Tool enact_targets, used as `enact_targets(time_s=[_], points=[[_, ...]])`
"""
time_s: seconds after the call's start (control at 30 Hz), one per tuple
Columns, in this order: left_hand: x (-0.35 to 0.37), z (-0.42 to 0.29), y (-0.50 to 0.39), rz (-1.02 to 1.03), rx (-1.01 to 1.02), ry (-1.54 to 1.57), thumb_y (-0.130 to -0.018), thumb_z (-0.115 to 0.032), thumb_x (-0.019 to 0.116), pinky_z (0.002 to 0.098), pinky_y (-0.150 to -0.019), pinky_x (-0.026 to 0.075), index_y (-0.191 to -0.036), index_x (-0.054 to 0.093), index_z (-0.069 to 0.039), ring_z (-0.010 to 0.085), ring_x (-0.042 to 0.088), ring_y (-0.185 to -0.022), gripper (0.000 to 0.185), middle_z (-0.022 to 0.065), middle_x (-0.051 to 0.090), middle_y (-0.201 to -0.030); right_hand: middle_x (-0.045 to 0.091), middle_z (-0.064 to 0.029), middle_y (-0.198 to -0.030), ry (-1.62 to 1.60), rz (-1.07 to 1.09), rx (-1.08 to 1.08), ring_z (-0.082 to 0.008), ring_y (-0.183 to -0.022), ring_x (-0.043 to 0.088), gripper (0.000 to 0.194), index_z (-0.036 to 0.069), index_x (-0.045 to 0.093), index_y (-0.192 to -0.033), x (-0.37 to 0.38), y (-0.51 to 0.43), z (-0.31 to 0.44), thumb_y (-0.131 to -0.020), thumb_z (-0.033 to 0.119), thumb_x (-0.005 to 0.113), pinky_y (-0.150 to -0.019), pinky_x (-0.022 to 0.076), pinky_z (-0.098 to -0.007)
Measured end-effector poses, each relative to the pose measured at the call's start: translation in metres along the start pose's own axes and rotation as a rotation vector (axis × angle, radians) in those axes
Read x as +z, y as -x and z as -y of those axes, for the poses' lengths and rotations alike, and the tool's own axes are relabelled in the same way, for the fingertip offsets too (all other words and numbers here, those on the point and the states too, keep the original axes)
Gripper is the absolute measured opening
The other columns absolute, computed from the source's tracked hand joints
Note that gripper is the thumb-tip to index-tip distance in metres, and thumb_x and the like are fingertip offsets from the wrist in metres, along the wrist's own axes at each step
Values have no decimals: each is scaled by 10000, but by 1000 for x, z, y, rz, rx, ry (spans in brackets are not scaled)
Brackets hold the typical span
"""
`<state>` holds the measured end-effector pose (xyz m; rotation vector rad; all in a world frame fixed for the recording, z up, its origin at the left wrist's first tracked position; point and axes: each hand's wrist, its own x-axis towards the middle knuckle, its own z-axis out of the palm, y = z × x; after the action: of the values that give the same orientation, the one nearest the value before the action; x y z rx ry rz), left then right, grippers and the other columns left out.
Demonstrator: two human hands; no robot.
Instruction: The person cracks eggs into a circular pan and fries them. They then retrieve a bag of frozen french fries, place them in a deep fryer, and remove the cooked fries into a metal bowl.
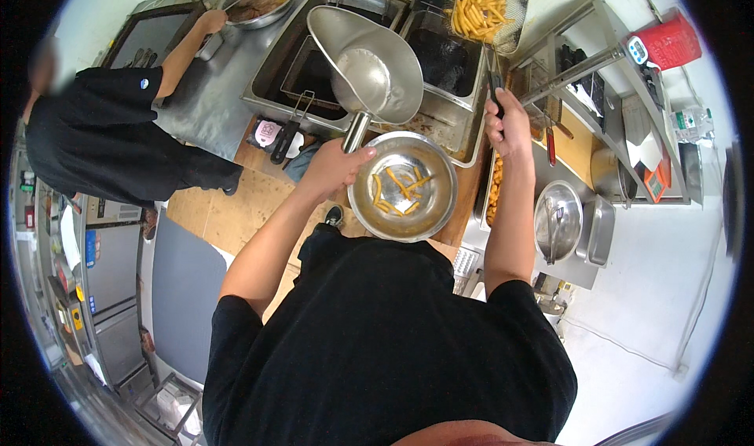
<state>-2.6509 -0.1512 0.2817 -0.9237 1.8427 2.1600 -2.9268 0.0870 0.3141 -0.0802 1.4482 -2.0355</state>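
My left hand is closed around the handle of a large steel scoop, whose wide pan is over the deep fryer. Below it a round steel bowl holds several french fries, lying loose on its bottom. On the right, my right hand grips the black handle of a wire fry basket. French fries fill part of this basket, beyond the dark oil of the right-hand fryer tank.
A co-worker in black stands at the left, one hand at a steel bowl of meat. Another basket handle juts from the left tank. To the right are a tray of browned food, a metal rack and a steel bowl with utensils.
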Motion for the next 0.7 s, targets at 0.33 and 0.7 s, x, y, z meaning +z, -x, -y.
enact_targets(time_s=[0.33,0.7], points=[[28,-17,-57,130,-54,177,-964,-286,771,200,-393,234,-835,536,-126,18,425,-502,312,-54,511,-677,508,35,-712,240,-146,97,-40,-455,352,105,117,539,-1061,-8,11,-20,-1093,213,510,-347,228,-210],[51,-67,-53,350,-265,497,-1006,-241,728,175,-408,194,-882,558,-127,-6,405,-543,240,-75,477,-702,669,-222,-847,1235,-316,-687,-376,-725,654,282,21,594,-1311,-37,58,-100,-1054,134,567,-649,530,-426]])
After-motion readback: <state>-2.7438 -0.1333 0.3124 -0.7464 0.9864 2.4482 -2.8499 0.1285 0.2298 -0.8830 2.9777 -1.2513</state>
